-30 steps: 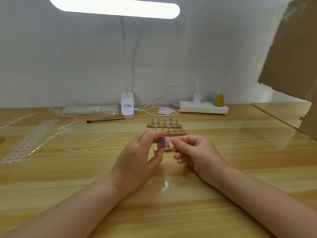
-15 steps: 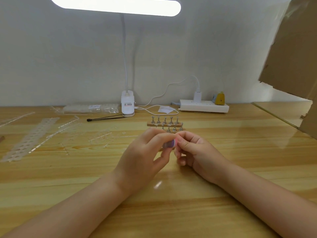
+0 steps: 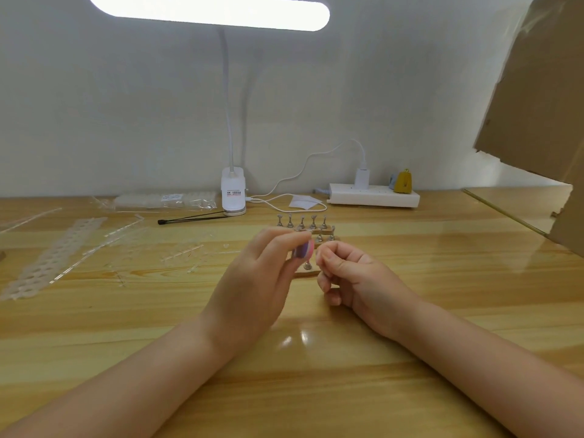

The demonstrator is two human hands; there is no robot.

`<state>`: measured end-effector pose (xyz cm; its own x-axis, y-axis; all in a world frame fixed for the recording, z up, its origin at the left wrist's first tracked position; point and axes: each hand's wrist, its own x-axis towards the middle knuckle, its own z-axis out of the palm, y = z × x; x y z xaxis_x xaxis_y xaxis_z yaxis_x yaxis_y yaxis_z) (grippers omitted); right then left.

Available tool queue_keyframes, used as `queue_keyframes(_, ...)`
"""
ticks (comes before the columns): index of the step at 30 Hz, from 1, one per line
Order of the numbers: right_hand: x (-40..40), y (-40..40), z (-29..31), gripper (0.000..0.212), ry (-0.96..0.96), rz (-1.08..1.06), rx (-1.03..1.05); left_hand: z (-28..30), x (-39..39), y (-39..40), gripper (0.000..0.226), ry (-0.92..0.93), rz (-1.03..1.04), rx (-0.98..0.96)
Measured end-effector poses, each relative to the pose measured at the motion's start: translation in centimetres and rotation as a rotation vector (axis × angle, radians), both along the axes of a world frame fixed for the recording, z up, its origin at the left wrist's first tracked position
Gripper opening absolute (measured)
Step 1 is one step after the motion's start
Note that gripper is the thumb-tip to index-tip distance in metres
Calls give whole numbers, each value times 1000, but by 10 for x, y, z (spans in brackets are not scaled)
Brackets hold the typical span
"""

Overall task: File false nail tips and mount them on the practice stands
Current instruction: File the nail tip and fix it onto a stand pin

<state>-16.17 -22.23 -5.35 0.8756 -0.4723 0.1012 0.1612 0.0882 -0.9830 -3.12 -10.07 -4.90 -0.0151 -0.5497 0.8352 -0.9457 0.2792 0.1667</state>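
On the wooden table (image 3: 94,317), clear strips of nail tips (image 3: 53,257) lie at far left. The left hand (image 3: 252,289) pinches a pink-and-purple file block (image 3: 304,250), now showing again after blurring against the right hand (image 3: 350,276), whose fingers (image 3: 325,252) pinch something too small to see, presumably a tip; filing seems ongoing, the practice stands (image 3: 311,227) just behind.

A small nail-craft workstation at a desk against a plain white wall; a varnished wooden tabletop (image 3: 442,279) fills the view; at twelve o'clock a clip-on desk lamp (image 3: 233,194) glows overhead; at one o'clock lies a white power strip (image 3: 374,199) with a charger plugged in; wooden practice stands (image 3: 305,227) with metal pegs sit centrally; clear nail-tip strips (image 3: 53,254) lie at ten o'clock; cardboard (image 3: 537,90) leans at two o'clock.
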Motion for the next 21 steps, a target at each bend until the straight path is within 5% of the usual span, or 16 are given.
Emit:
queue_keyframes(13,-1,1,0,14,2,17,-6,0,-1,-2,23,-160,-24,48)
queue_keyframes(16,-1,1,2,12,6,17,-1,-2,10,1,23,-127,49,103)
queue_keyframes(21,-1,1,1,13,11,15,-8,4,-5,-3,28,-1,-106,-35)
